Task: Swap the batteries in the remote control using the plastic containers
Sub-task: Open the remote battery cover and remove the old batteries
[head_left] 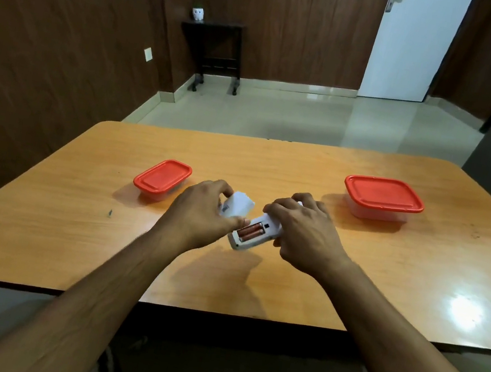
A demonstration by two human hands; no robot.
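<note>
Now remote w/ batteries up, axis near-left to far-right.

Remote control: white body, under the right hand; small black square mark beside the open compartment.
Batteries: two, copper-orange, just right of the left hand.
Battery cover: white, with a small dark printed label, in the left hand.
Small container: red lid, clear base, left of the left hand.
Large container: red lid, clear base, right of the right hand.
Table: orange-brown wood grain, glossy, beneath both hands.
</note>
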